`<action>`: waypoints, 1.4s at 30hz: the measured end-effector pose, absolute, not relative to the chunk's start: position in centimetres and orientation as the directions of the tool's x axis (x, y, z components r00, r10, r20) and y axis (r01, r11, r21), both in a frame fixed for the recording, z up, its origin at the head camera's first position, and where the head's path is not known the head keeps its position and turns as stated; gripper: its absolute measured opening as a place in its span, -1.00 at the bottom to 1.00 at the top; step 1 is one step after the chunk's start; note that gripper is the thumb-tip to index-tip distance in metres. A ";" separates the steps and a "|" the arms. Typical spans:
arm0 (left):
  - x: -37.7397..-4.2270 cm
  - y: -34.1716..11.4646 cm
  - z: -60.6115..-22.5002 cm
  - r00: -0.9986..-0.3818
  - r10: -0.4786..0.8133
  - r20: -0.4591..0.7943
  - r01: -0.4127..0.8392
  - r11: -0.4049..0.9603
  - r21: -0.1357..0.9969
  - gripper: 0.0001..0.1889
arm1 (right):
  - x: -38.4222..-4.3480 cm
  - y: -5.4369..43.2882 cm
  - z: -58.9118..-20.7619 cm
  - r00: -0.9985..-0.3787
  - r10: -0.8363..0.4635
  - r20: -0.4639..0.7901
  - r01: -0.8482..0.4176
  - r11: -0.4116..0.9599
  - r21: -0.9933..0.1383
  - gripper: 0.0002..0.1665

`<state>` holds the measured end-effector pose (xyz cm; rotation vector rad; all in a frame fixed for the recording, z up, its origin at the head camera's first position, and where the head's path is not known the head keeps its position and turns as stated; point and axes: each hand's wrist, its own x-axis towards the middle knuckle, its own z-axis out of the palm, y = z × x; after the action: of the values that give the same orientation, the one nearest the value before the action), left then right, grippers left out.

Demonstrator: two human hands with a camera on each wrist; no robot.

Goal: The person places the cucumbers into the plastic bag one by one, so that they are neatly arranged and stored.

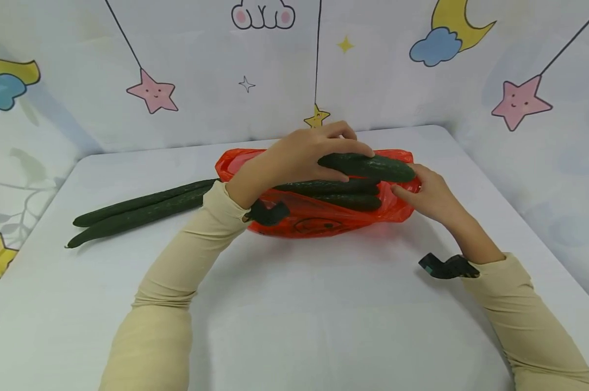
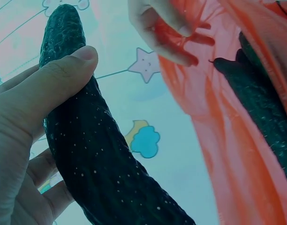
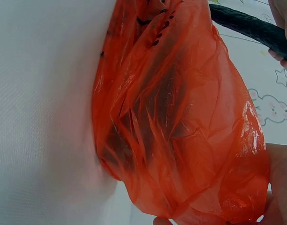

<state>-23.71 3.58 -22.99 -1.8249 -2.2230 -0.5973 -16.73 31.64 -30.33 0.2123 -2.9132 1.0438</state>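
Note:
My left hand (image 1: 306,152) grips a dark green cucumber (image 1: 373,166) above the mouth of a red plastic bag (image 1: 319,224). In the left wrist view the thumb (image 2: 64,75) lies across this bumpy cucumber, with fingers on its far side. Inside the bag are more cucumbers (image 1: 345,187), their ends toward the right. At the bag's right edge, my right hand (image 1: 433,195) holds the thin plastic between thumb and fingers. The right wrist view has the bag's crinkled side (image 3: 204,131) covering most of that hand, with dark shapes showing through.
Two long cucumbers (image 1: 143,209) lie side by side on the white table (image 1: 314,315), left of the bag. Behind the table rises a pale backdrop (image 1: 201,54) printed with stars, moons and clouds. Each wrist carries a small black device (image 1: 448,267).

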 end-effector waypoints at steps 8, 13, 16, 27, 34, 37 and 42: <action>-24.5 4.2 -24.6 -0.228 0.885 0.406 0.963 0.143 0.229 -0.52 | -16.8 31.7 -30.3 -0.991 -0.111 0.079 -0.136 0.769 -0.625 -0.44; -25.0 4.6 -25.4 -0.247 0.885 0.395 0.956 0.156 0.248 -0.51 | -16.7 31.6 -30.3 -0.990 -0.112 0.082 -0.138 0.765 -0.629 -0.45; -25.4 4.8 -25.7 -0.259 0.886 0.385 0.951 0.165 0.260 -0.50 | -16.8 31.6 -30.2 -0.991 -0.110 0.079 -0.135 0.764 -0.631 -0.44; -26.7 5.6 -26.6 -0.342 0.907 0.245 0.915 0.263 0.306 -0.46 | -16.7 31.7 -30.2 -0.988 -0.110 0.107 -0.153 0.768 -0.622 -0.43; -27.0 6.6 -27.3 -0.393 0.909 0.143 0.893 0.339 0.296 -0.44 | -16.7 31.8 -30.1 -0.987 -0.108 0.115 -0.157 0.756 -0.635 -0.43; -27.1 7.0 -27.5 -0.422 0.900 0.107 0.881 0.380 0.280 -0.45 | -16.6 31.8 -30.0 -0.988 -0.104 0.114 -0.153 0.750 -0.643 -0.43; -27.2 7.6 -27.9 -0.464 0.884 0.061 0.867 0.439 0.235 -0.46 | -16.6 31.8 -29.9 -0.988 -0.099 0.117 -0.152 0.756 -0.637 -0.42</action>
<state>-27.20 7.57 -27.85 -1.6603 -2.7240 -0.3770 -16.58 31.76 -29.94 0.2056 -2.8718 1.0522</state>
